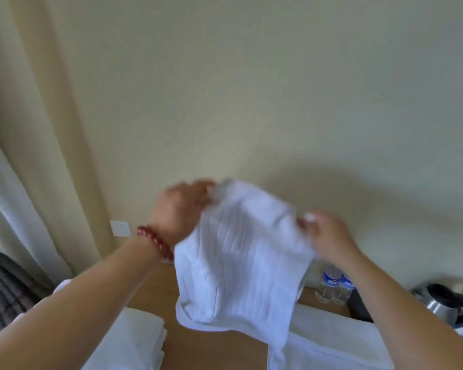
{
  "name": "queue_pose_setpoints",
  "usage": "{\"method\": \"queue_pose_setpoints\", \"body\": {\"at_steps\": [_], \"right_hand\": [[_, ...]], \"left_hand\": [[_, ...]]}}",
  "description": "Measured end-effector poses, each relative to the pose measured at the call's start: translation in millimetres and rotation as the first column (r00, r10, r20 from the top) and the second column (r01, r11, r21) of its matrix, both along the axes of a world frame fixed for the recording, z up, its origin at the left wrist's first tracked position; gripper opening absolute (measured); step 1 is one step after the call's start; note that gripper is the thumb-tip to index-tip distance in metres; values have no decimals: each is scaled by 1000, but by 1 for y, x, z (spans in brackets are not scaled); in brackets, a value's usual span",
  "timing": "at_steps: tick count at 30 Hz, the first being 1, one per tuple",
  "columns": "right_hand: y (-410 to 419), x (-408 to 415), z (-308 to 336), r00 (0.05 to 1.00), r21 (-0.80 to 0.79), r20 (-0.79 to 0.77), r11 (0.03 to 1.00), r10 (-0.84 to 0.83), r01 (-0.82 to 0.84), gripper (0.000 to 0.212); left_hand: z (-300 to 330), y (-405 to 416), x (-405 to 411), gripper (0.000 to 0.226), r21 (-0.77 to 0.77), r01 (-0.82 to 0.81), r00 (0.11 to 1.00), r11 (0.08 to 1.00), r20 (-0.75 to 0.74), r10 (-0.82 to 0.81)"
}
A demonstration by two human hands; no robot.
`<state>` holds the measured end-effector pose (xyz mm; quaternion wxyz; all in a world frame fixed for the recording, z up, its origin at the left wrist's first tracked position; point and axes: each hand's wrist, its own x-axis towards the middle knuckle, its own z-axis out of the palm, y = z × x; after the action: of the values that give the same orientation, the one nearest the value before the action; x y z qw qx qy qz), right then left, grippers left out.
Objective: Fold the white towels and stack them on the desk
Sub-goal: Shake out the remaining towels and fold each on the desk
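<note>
Head view: we're gripping a towel (241, 252) w/ both hands, left (182, 206) & right (326, 233); stack (134, 340) sitting folded on worktop (211, 343), more left.

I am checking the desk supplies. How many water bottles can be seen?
2. Both stand side by side at the back of the desk, by the wall: one bottle on the left, the other at its right. The held towel may hide more.
</note>
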<state>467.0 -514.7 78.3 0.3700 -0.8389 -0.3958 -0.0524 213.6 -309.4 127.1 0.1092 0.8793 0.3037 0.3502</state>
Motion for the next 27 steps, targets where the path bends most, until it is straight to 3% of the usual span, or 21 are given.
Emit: {"method": "queue_pose_setpoints", "body": {"at_steps": [1, 2, 3, 5, 7, 9, 11, 15, 20, 25, 27], "right_hand": [[-6, 4, -21, 1000, -166, -5, 986, 0, -1, 31], [-13, 8, -35, 999, -231, -3, 972, -38, 36, 36], [-17, 12, -44, 996, -211, -2, 973, -90, 88, 37], [-13, 11, -38, 985, -102, 23, 980, -172, 173, 34], [4, 14, -15, 975, 30, 23, 975, -220, 220, 35], [15, 19, 10, 975, 98, -60, 971, -212, 217, 38], [17, 27, 32, 984, 139, -67, 976, -162, 170, 38], [19, 35, 50, 993, 98, 36, 990, -109, 105, 27], [30, 52, 59, 994, 41, 44, 994, -100, 98, 40], [31, 65, 67, 980, -194, -159, 970, 119, -149, 45], [34, 66, 82, 998, -145, 51, 989, 46, -38, 47]], "left_hand": [[-26, 4, -2, 33, -7, -6, 972, 1000, -234, 5], [-44, 8, -8, 32, -50, -18, 922, 999, -388, -3], [-54, 13, -14, 31, -97, -30, 896, 995, -444, -16], [-43, 19, -17, 26, -97, -43, 924, 994, -383, 3], [-15, 19, -10, 25, -53, -37, 980, 998, -197, 26], [14, 13, -2, 23, -24, -9, 1000, 1000, -22, 8], [28, 19, 0, 23, -57, -34, 998, 998, 56, 38], [31, 43, -1, 26, -54, -89, 996, 995, -17, 88], [49, 45, 8, 25, 61, -64, 998, 996, -13, 64], [61, 63, 8, 23, 76, -46, 983, 996, -174, 59], [76, 62, 10, 24, 147, -10, 979, 989, -200, 40]]}}
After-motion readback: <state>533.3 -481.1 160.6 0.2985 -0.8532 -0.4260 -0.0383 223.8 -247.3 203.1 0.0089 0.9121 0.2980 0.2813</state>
